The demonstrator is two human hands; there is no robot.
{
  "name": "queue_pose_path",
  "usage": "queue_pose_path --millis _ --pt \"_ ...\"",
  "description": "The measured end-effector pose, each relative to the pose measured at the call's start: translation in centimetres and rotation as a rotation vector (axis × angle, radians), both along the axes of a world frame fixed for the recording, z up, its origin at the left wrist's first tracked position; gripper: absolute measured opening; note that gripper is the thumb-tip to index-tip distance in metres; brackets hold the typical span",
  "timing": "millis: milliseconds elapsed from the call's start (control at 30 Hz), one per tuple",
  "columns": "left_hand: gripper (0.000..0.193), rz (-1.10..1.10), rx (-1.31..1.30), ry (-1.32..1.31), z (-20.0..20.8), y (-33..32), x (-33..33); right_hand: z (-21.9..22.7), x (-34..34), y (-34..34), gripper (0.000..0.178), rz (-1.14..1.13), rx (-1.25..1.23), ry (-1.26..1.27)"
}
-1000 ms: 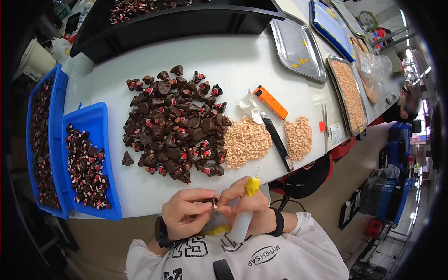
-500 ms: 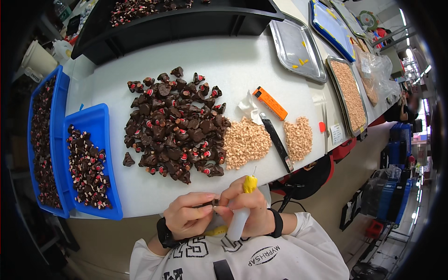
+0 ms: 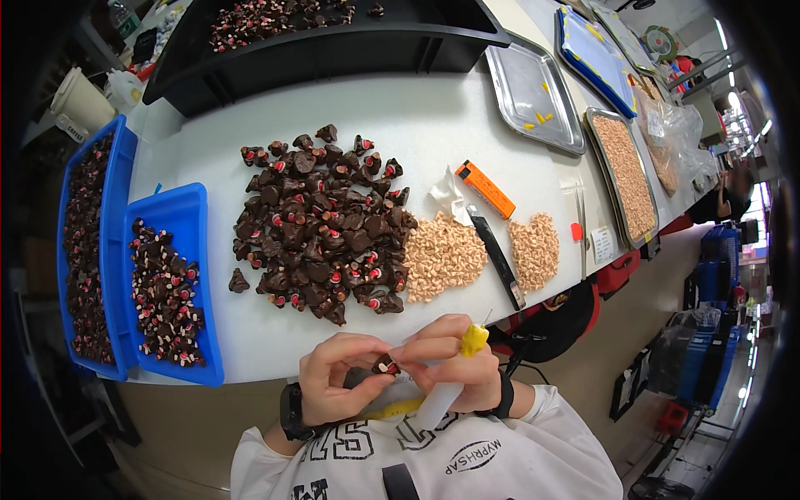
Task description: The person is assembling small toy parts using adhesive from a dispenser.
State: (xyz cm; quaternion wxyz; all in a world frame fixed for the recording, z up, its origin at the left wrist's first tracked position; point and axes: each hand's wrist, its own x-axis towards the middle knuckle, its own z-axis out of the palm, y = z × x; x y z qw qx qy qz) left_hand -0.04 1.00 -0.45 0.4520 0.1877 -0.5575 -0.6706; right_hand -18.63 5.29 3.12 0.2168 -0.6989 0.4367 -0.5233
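Observation:
In front of my chest, my left hand (image 3: 337, 379) pinches a small dark brown figurine part (image 3: 385, 365) with a bit of red and white showing. My right hand (image 3: 454, 367) is wrapped round a translucent white squeeze bottle (image 3: 439, 404); its neck is wound in yellow (image 3: 475, 337) and a thin needle tip points up and away. The right thumb and fingertips come close beside the part; whether they hold a tiny piece I cannot tell. Just beyond lie a heap of similar brown parts (image 3: 321, 225) and a pile of small beige pieces (image 3: 444, 257).
A black knife-like tool (image 3: 496, 258) and an orange box (image 3: 485, 190) lie near a second beige pile (image 3: 534, 250). Two blue bins (image 3: 200, 242) stand left, a black bin (image 3: 333, 58) at the back, a metal tray (image 3: 537, 92) back right. Tweezers (image 3: 582, 225) lie right.
My right hand has shifted right with the bottle, whose needle moved right too. My left hand has opened its pinch's outline, so the part's red and white now show. The whole view shifted slightly.

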Motion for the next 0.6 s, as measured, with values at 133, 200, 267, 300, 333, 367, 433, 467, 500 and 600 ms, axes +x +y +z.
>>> queue_pose_path --millis 133,200,267,300,333,367,433,467,500,600 --pt "0.047 -0.017 -0.026 -0.026 0.1 -0.1 0.0 0.0 0.0 0.3 0.022 0.011 0.072 0.021" --pt "0.046 0.013 -0.004 -0.048 0.0 0.2 0.0 -0.1 0.3 0.4 0.019 -0.007 0.103 0.037" --pt "0.046 0.045 0.017 -0.072 0.0 0.3 -0.1 -0.3 0.6 0.5 0.016 -0.022 0.132 0.052" --pt "0.045 0.05 -0.058 -0.177 0.3 0.1 0.0 -0.5 0.8 0.7 0.016 -0.048 0.116 0.055" --pt "0.044 0.056 -0.134 -0.284 0.5 0.0 0.0 -0.5 1.0 0.8 0.015 -0.073 0.099 0.056" --pt "0.044 0.065 -0.138 -0.289 0.7 -0.1 -0.1 -0.5 1.0 0.8 0.015 -0.064 0.094 0.052" --pt "0.045 0.138 -0.296 -0.38 1.2 -0.4 -0.3 -0.3 1.0 0.8 0.017 -0.053 0.111 0.094" --pt "0.045 0.151 -0.301 -0.388 1.5 -0.4 -0.2 -0.1 1.1 0.8 0.017 -0.04 0.103 0.088" --pt "0.044 0.144 -0.312 -0.42 1.8 -0.5 -0.1 0.2 1.1 0.8 0.021 -0.048 0.083 0.129" --pt "0.038 0.198 -0.49 -0.544 3.3 -0.8 1.1 1.4 0.5 0.7 0.031 -0.079 0.024 0.175"
